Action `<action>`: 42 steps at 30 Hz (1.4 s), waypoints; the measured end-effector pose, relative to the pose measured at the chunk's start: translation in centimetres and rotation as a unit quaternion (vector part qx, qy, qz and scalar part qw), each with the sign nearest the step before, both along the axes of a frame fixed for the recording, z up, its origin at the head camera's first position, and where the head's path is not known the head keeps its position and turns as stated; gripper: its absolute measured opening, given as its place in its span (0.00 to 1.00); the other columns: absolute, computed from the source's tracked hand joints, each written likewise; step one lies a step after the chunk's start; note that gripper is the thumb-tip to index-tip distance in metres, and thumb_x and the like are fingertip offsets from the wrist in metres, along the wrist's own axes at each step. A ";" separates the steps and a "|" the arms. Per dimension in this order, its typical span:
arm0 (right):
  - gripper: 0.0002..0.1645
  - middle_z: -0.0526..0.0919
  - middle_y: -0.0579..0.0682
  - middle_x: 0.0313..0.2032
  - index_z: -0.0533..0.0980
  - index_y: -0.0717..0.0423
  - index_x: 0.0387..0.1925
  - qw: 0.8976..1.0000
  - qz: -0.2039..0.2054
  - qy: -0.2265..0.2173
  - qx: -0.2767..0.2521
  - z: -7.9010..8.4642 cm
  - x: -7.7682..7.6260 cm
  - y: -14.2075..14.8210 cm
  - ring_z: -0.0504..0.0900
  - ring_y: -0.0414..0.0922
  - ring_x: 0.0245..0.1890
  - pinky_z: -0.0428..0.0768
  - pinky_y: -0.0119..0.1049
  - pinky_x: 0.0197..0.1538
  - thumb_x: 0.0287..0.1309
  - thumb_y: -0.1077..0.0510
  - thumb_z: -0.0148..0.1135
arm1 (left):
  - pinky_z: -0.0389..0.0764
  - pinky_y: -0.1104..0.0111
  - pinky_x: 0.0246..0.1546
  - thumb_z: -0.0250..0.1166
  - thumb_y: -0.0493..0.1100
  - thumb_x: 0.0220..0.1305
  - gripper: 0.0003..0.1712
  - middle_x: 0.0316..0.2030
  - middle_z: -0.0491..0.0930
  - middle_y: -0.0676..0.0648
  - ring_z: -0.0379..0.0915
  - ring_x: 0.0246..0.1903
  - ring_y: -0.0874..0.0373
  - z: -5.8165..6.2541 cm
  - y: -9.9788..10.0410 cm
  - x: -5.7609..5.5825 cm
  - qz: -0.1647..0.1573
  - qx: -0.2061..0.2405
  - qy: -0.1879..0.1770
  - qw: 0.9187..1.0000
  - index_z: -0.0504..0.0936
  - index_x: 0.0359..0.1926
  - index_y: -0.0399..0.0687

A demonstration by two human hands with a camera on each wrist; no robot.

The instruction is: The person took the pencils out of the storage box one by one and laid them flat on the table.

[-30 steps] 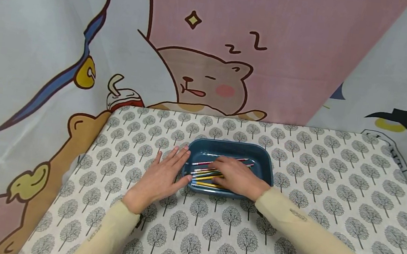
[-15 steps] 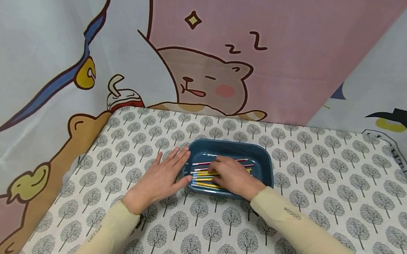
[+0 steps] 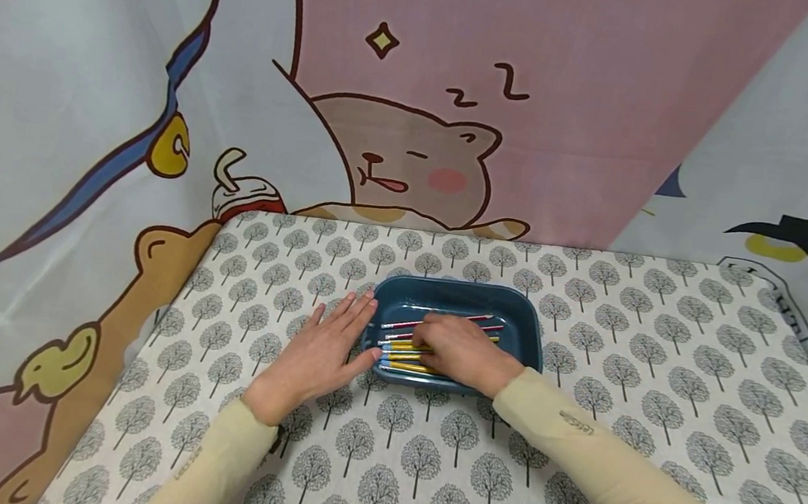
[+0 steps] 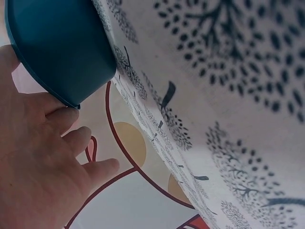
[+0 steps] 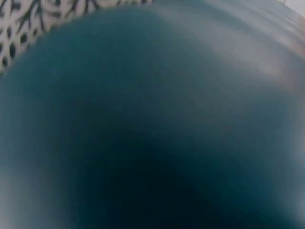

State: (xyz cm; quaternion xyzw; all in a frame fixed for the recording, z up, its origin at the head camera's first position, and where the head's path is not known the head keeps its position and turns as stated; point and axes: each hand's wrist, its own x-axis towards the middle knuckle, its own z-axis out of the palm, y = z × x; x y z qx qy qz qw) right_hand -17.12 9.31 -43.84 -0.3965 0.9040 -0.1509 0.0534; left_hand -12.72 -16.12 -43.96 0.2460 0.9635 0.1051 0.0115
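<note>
A dark blue rectangular tray (image 3: 530,329) sits on the cloth, holding several pencils. Those with red barrels, such as one red pencil (image 3: 406,324), lie towards the far side; yellow pencils (image 3: 406,367) lie nearer, roughly side by side, eraser ends to the left. My left hand (image 3: 313,354) spreads its fingers against the tray's left end. In the left wrist view, its fingertips touch the outside and rim of the tray (image 4: 62,47). My right hand (image 3: 467,351) reaches inside, curled fingers and thumb around the middle of some yellow pencils, partly hiding them. The right wrist view shows mostly blurred tray wall (image 5: 143,119).
A cloth printed with grey trees (image 3: 417,461) covers the table. Cartoon-printed curtains (image 3: 567,137) rise behind it and at both sides. The tray's near rim passes just under my right wrist.
My right hand has shifted slightly left inside the tray. The yellow pencils, bunched and angled before, now lie more parallel. My left hand and the tray have stayed put.
</note>
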 end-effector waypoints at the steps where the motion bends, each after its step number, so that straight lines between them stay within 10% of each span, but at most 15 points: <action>1: 0.10 0.76 0.41 0.30 0.80 0.47 0.27 1.000 0.005 0.006 0.001 0.0 0.0 0.0 0.70 0.39 0.25 0.72 0.34 0.28 0.60 0.60 0.75 | 0.54 0.40 0.77 0.43 0.69 0.79 0.46 0.81 0.49 0.46 0.44 0.80 0.47 0.0 0.0 0.0 -0.002 0.000 -0.001 1.000 0.50 0.83 0.46; 25: 0.08 0.81 0.39 0.31 0.85 0.48 0.30 0.999 0.008 -0.030 -0.009 0.0 -0.1 0.3 0.73 0.37 0.25 0.74 0.31 0.28 0.60 0.65 0.69 | 0.54 0.40 0.76 0.46 0.66 0.79 0.45 0.81 0.48 0.44 0.43 0.80 0.48 0.0 0.1 0.1 -0.006 0.012 -0.009 1.000 0.50 0.82 0.44; 42: 0.09 0.85 0.44 0.42 0.87 0.53 0.44 0.998 -0.040 -0.018 -0.051 4.1 1.5 2.2 0.78 0.37 0.33 0.81 0.33 0.38 0.62 0.62 0.68 | 0.58 0.39 0.75 0.46 0.56 0.84 0.34 0.81 0.52 0.46 0.48 0.79 0.48 0.1 -0.3 -0.7 -0.022 0.069 -0.003 0.997 0.60 0.79 0.42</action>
